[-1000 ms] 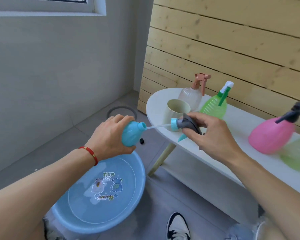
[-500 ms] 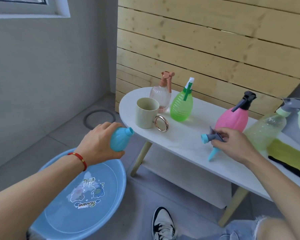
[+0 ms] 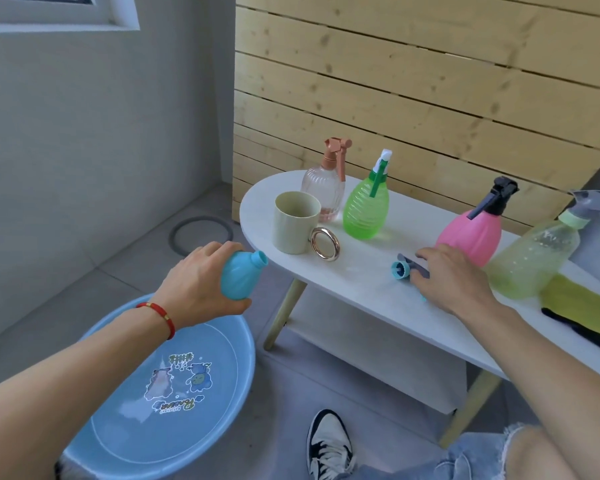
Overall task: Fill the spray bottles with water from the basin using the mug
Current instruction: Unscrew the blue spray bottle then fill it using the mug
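The uncapped blue bottle (image 3: pixel 238 277) is gripped round its belly by the left hand (image 3: pixel 201 282), above the basin (image 3: pixel 160 386). The sprayer head (image 3: pixel 404 268) is pinched on the worktop (image 3: pixel 354 282) by the right hand (image 3: pixel 454 275). The mug (image 3: pixel 295 221) sits between the 2 hands; probably light, stiff, slippery when wet, so best taken by the ring handle.

Bright soft daylight around me, faint shadows under the white table (image 3: pixel 361 289), gentle sheen on my basin's water (image 3: pixel 136 410), edges bowing wide-angle, slight softness throughout.

hidden: spray head (image 3: pixel 407 268) mostly under right hand (image 3: pixel 454 278) | cut off: grey trigger (image 3: pixel 596 199) and cloth (image 3: pixel 582 306) at table's right end | basin (image 3: pixel 222 341) near rim behind left forearm
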Available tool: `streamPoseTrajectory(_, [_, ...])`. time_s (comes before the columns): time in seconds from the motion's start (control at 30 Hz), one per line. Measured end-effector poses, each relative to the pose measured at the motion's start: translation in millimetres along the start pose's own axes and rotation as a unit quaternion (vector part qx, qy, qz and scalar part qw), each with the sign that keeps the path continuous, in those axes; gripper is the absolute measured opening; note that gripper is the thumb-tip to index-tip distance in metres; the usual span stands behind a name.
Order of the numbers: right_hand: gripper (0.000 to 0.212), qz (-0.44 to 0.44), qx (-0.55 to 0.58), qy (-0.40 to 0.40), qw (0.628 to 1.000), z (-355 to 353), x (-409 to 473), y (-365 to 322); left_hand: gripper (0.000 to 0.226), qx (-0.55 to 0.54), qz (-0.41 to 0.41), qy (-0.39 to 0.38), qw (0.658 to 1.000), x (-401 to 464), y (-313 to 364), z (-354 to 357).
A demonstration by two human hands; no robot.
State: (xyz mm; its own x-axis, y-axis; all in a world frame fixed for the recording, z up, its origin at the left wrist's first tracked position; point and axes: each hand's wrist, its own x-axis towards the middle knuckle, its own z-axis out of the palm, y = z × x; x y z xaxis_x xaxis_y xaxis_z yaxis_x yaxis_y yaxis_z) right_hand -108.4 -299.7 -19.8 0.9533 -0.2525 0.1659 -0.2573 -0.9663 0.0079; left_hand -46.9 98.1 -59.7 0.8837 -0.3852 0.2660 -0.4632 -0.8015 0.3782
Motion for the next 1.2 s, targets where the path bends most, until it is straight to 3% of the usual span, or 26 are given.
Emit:
streamPoseTrajectory(0.07, [0.029, -0.014, 0.013, 0.034, 0.999, -11, -4, -15, 0.077, -0.002, -0.002, 0.003, 1.0, -1, 1, -1])
streamPoseTrajectory(0.17, [0.028, -0.058, 0.155, 0.067, 0.984, -24, -8, -51, 0.077, -0.006, 0.003, 0.001, 1.0, -1, 4, -1])
streamPoseTrajectory(0.33, [0.028, -0.031, 0.343, -0.017, 0.939, -33, -2, -118, 0.077, -0.01, -0.002, 0.0, 1.0, -2, 1, -4])
streamPoseTrajectory(0.5, [0.046, 0.01, 0.28, -0.066, 0.958, -29, 25, -157, 0.074, -0.001, -0.028, 0.0, 1.0, -13, -13, -15])
streamPoseTrajectory(0.67, [0.024, 0.064, 0.376, -0.162, 0.91, -30, 35, -160, 0.075, -0.014, -0.067, -0.013, 0.998, -20, -36, -25])
streamPoseTrajectory(0.73, [0.029, 0.05, 0.37, -0.196, 0.907, -32, 35, -162, 0.077, -0.03, -0.1, -0.031, 0.994, -25, -49, -25])
streamPoseTrajectory(0.87, [0.034, 0.017, 0.34, -0.183, 0.922, -42, 29, -184, 0.077, -0.065, -0.173, -0.101, 0.978, -41, -77, -21])
streamPoseTrajectory(1.03, [0.033, -0.038, 0.378, -0.228, 0.897, -45, 18, -241, 0.065, -0.09, -0.271, -0.134, 0.949, -62, -121, -39])
streamPoseTrajectory(1.2, [0.023, -0.025, 0.341, -0.376, 0.861, 10, 2, -317, 0.068, -0.077, -0.331, -0.151, 0.929, -92, -158, -55])
